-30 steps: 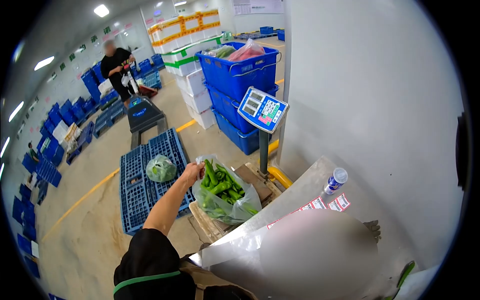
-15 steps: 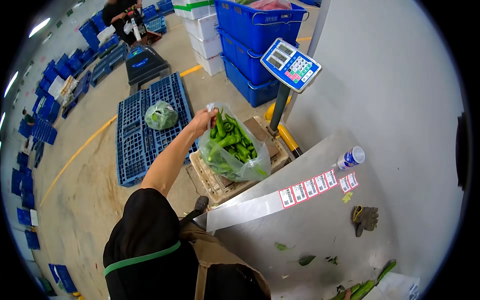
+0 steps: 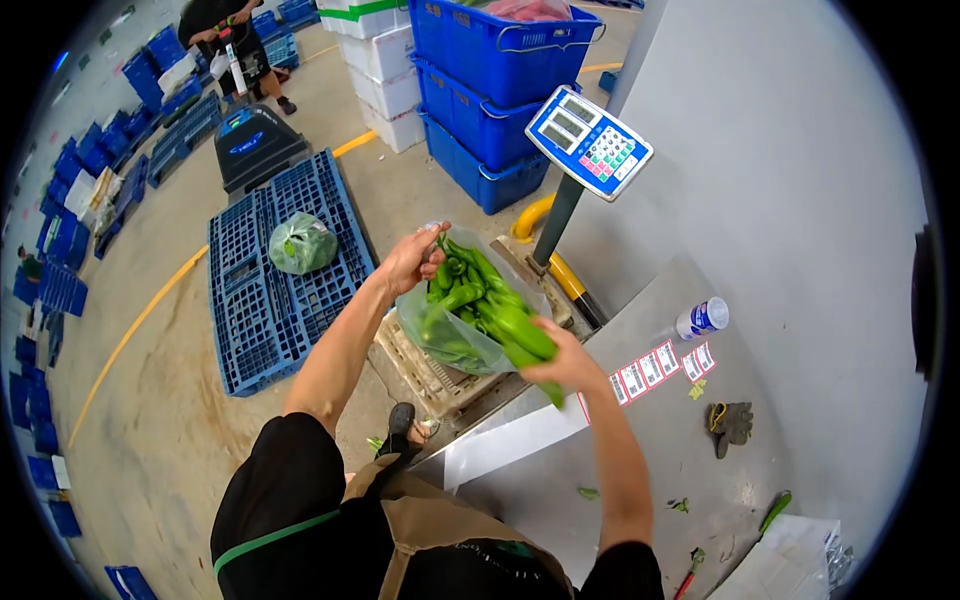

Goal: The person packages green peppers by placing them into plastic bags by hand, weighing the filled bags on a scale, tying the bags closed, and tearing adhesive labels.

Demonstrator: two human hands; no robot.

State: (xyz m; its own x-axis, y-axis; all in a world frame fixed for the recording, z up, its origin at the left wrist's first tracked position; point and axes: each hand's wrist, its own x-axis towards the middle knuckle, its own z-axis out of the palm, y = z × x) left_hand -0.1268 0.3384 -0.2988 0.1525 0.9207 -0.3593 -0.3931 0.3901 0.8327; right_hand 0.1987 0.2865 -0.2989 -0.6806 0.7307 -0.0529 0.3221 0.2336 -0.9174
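Observation:
A clear plastic bag point(image 3: 440, 335) holding many long green peppers point(image 3: 468, 285) rests on the beige plastic base point(image 3: 405, 372) by the scale. Fingers closed, my left hand point(image 3: 412, 262) grips the bag's upper rim. At the bag's right edge, my right hand point(image 3: 566, 358) is wrapped round several green peppers point(image 3: 524, 332), which overlap the bag's mouth and blur slightly. The scale's display point(image 3: 590, 140) stands on a post behind the bag.
A metal table point(image 3: 640, 470) on the right carries barcode labels point(image 3: 645, 372), a tub point(image 3: 703, 318), a glove point(image 3: 730, 425) and one green pepper point(image 3: 775, 510). Left are a blue pallet point(image 3: 245, 330) and another bag of greens point(image 3: 303, 243). Blue crates point(image 3: 480, 120) stand behind; a person point(image 3: 225, 40) is farther back.
My right hand has come up from the table's lower right corner to the bag, carrying green peppers. My left hand keeps hold of the bag rim. The view has shifted slightly.

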